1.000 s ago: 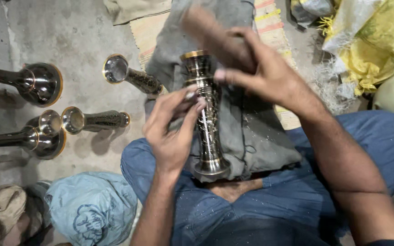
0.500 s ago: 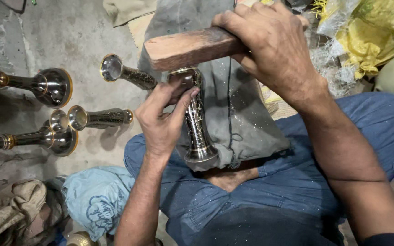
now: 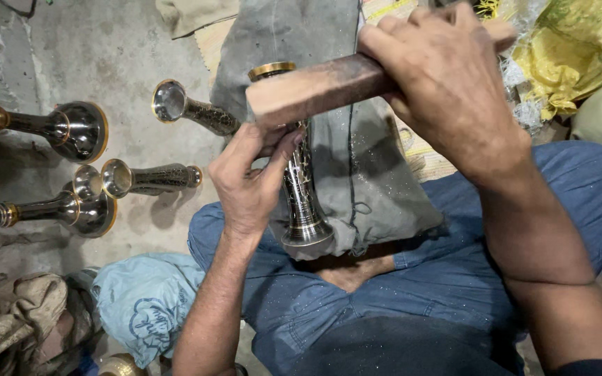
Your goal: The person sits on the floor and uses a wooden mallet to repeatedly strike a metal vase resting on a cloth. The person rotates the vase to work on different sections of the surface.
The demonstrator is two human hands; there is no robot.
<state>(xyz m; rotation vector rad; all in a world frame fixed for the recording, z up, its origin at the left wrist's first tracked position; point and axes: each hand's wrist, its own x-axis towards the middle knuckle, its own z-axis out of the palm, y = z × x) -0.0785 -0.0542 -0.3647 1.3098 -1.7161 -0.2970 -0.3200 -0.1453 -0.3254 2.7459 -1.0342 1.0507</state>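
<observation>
My left hand [image 3: 249, 181] grips the middle of a dark engraved metal vase [image 3: 301, 202] with a brass rim, which lies on a grey cloth [image 3: 357, 167] over my lap. Its flared silver foot points toward me and its rim points away. My right hand [image 3: 447, 83] holds a wooden block [image 3: 315, 90] just above the vase's upper half, near the rim. The block hides part of the vase's neck. My legs in blue trousers [image 3: 454, 278] are crossed beneath the cloth.
On the concrete floor at left lie several similar metal vases: one near the cloth [image 3: 189, 111], a small one [image 3: 148, 179], and two large ones [image 3: 64, 129] [image 3: 64, 212]. A light blue cloth [image 3: 141, 306] and rags [image 3: 15, 320] sit at lower left. Yellow sacks [image 3: 573, 56] lie at upper right.
My right hand has lifted the wooden block a little and swung it over the vase's rim. My left hand's grip stays on the vase, which has shifted slightly.
</observation>
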